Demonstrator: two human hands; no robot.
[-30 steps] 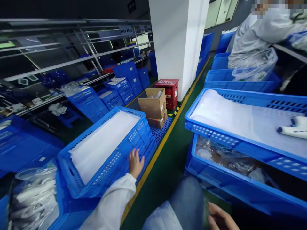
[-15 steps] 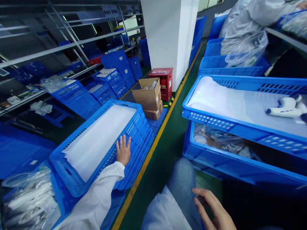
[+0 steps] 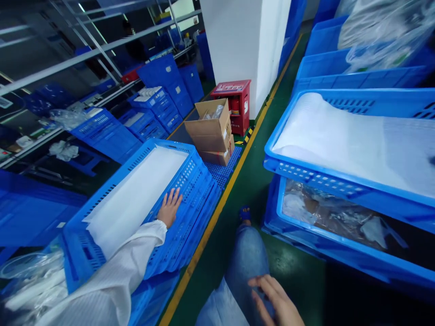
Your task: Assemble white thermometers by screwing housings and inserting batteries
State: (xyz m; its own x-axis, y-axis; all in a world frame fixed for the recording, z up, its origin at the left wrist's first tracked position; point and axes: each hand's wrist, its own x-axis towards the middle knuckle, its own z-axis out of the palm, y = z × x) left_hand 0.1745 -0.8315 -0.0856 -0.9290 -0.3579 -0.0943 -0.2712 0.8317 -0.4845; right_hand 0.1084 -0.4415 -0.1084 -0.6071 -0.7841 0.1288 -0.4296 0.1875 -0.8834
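Observation:
My left hand (image 3: 170, 208) lies with spread fingers on the near side rim of a blue plastic crate (image 3: 190, 170), the top one of a stack. White sheet liner (image 3: 139, 190) covers the floor of that crate. Over my thigh in blue jeans (image 3: 247, 253), my right hand (image 3: 277, 299) hangs with loosely bent fingers apart and nothing in them. To the right, another blue crate (image 3: 316, 179) holds a white sheet (image 3: 343, 140) that curls up at its left end. It rests on a lower blue bin (image 3: 306, 228) with clear bags and white pieces inside.
Bagged white parts (image 3: 37, 285) lie at the lower left. Open cardboard boxes (image 3: 210, 136) and a red cabinet (image 3: 238, 106) stand ahead by a white pillar (image 3: 238, 40). A yellow floor line (image 3: 217, 217) runs between the stacks. A person (image 3: 134, 45) is far back.
My view has shifted, and the white objects in the right crate are out of frame. Against the picture, both hands sit further left; the left still rests on the crate rim. My foot now shows.

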